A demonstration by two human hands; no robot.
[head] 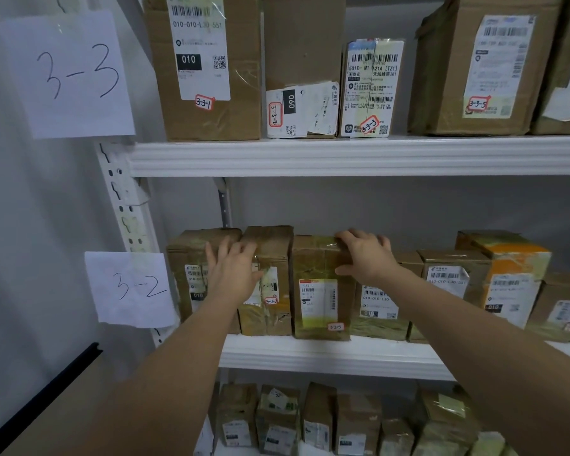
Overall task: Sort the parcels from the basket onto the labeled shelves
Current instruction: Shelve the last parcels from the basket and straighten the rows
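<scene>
The tall brown taped cardboard parcel tagged 3-2-3 [321,287] stands upright on the white metal 3-2 shelf [326,355], long axis vertical, label facing outward.

Left hand [234,274]: flat, fingers spread, pressing the neighbouring brown parcel tagged 3-2-2 [267,311].

Right hand [366,255]: gripping the parcel's top right corner.

Risk: uneven pushing may tip the parcel forward or skew the row.

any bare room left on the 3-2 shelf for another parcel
Hardly along the row: the parcels on the 3-2 shelf stand side by side under the left hand and right hand. Free room is only above their tops and on the bare front lip.
</scene>
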